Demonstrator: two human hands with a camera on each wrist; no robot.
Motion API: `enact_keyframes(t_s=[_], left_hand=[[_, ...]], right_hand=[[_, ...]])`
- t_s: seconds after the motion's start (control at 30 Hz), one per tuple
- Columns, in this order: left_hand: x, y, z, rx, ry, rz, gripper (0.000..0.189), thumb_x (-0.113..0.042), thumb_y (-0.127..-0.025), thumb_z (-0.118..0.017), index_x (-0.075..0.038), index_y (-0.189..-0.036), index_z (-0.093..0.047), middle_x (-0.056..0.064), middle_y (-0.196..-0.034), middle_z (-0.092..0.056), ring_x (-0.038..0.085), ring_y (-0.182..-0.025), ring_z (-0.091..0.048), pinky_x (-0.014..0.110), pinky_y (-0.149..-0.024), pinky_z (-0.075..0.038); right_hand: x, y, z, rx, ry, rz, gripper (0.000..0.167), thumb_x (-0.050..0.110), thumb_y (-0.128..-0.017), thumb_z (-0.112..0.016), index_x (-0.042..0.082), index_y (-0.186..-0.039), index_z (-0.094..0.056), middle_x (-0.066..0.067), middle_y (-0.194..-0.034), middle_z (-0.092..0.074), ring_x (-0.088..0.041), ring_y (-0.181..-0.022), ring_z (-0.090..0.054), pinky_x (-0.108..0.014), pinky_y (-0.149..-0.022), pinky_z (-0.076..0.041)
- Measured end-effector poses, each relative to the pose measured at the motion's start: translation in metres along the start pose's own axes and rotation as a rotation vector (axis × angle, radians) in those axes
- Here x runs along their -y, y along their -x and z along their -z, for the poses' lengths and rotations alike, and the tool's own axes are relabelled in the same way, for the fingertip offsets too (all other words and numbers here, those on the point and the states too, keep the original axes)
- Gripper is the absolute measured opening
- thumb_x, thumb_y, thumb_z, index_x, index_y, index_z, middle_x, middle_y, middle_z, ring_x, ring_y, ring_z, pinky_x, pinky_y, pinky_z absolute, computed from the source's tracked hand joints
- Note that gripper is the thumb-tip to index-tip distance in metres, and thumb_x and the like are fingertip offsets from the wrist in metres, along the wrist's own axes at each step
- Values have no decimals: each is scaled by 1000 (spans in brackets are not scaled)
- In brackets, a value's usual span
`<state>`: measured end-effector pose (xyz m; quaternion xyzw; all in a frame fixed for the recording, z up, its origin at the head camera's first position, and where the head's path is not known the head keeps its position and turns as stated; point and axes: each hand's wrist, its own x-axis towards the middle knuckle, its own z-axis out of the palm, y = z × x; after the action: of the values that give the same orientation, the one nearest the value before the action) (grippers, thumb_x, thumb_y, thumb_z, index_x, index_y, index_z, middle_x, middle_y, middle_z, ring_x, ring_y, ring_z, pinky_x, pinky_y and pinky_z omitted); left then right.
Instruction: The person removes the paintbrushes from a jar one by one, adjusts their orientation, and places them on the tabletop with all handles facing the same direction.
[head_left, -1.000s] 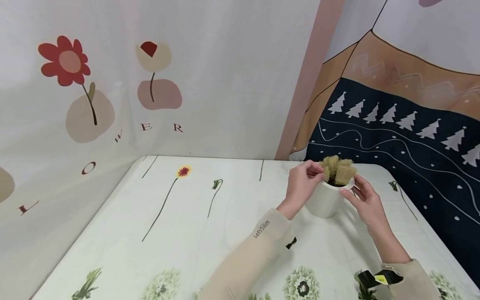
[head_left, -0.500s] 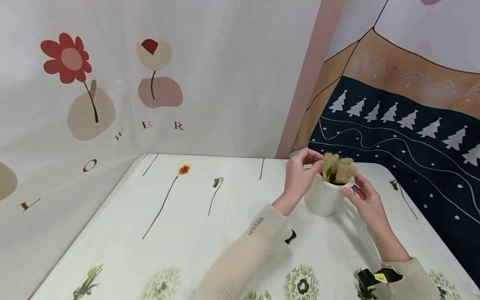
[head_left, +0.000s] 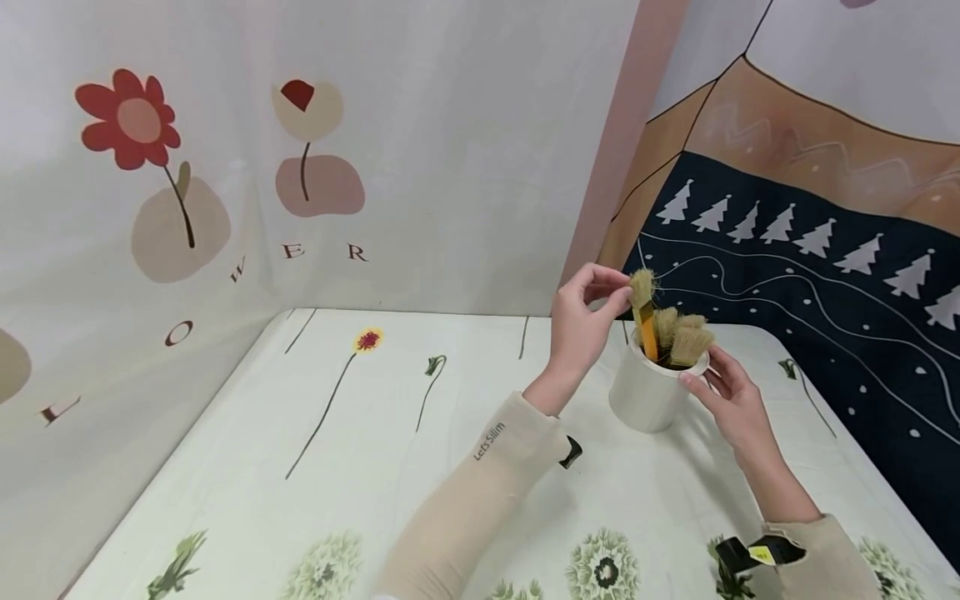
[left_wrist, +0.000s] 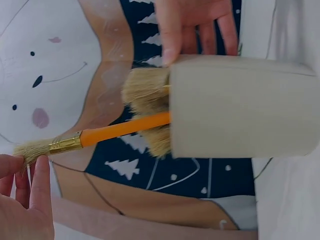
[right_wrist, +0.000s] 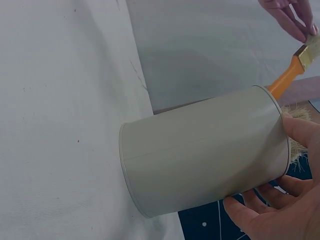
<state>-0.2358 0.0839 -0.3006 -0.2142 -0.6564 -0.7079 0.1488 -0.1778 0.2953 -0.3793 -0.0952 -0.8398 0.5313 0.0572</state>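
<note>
My left hand (head_left: 585, 321) pinches the bristle end of a paintbrush (left_wrist: 117, 129) between thumb and fingers. That brush has an orange handle, a gold metal ferrule and pale bristles; its lower handle is hidden inside a whitish round canister (head_left: 647, 396). Several more brushes (head_left: 688, 340) stand bristles up in the canister, only their heads showing well. My right hand (head_left: 731, 400) grips the canister's upper right side, thumb at the rim and fingers around the wall, as the right wrist view (right_wrist: 280, 210) also shows.
The canister stands on a table with a white flower-print cloth (head_left: 480, 383), near its back right. A pale curtain (head_left: 450, 167) hangs behind, and a dark blue cloth with white trees (head_left: 810, 283) drapes at the right.
My left hand has moved up and left, drawing one brush partly out of the canister so its ferrule and orange handle now show. My right hand has stayed on the canister.
</note>
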Motion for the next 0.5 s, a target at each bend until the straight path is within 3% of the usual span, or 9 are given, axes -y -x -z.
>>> enact_keyframes(t_s=[0.1,0.3,0.5], left_hand=[[-6,-3,5,-3,38,-3,14,-6,-93,-68,0,-106,-66,16,-108,-68,18,-95,-69,20,-80,-60],[-13,-9,16,-7,69,-3,15,-4,-94,-67,2,-107,-64,17,-108,-67,20,-95,-69,23,-82,-61],[-21,-14,28,-10,95,-2,15,-4,-94,-67,2,-108,-64,18,-108,-66,21,-94,-69,28,-80,-63]], right_hand=[[0,0,0,5,-11,1,83,44,-99,-58,17,-161,-10,-11,-169,-10,-37,-153,-21,-44,-123,-29],[0,0,1,6,11,4,83,44,-99,-57,17,-161,-10,-12,-168,-11,-37,-152,-21,-17,-115,-37],[-3,-2,0,16,11,-5,83,42,-100,-57,17,-161,-8,-10,-169,-10,-35,-153,-21,-17,-114,-38]])
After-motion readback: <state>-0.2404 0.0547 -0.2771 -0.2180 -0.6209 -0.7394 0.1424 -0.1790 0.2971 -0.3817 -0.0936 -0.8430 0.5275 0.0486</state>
